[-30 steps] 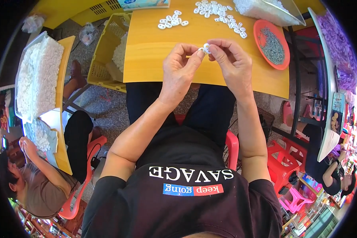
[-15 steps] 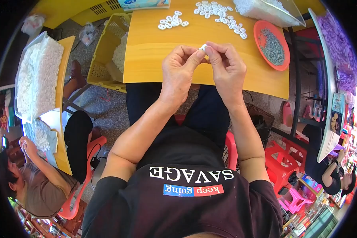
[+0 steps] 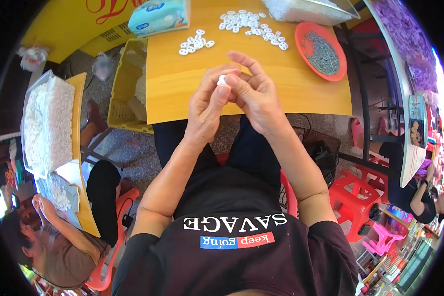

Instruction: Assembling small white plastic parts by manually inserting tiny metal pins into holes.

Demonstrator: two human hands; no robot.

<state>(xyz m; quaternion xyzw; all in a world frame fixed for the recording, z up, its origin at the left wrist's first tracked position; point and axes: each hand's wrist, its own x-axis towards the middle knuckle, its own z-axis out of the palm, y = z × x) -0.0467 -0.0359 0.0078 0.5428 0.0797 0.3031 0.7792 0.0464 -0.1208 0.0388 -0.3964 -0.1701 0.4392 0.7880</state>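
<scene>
A small white plastic piece (image 3: pixel 222 79) is pinched between the fingertips of my left hand (image 3: pixel 203 109), just above the near part of the table. My right hand (image 3: pixel 259 101) closes in from the other side, its thumb pressed at the piece and one finger lifted away. Fingers cover most of the piece. Beyond my hands lie a small group of white oval pieces with holes (image 3: pixel 196 43) and a larger scatter of the same pieces (image 3: pixel 241 21). On the right, a red plate (image 3: pixel 302 49) carries a heap of small grey metal pins or screws.
A tissue pack (image 3: pixel 160 18) and a clear tub of white pieces (image 3: pixel 306 11) stand along the table's (image 3: pixel 170 93) far side. A yellow crate (image 3: pixel 121 106) is left of it. Two other people sit at side tables; a red stool (image 3: pixel 352 197) stands to the right.
Both hands have come nearer to me and slightly left, with the white piece between them. My right hand has turned and lifted a finger. The whole view has shifted a little.
</scene>
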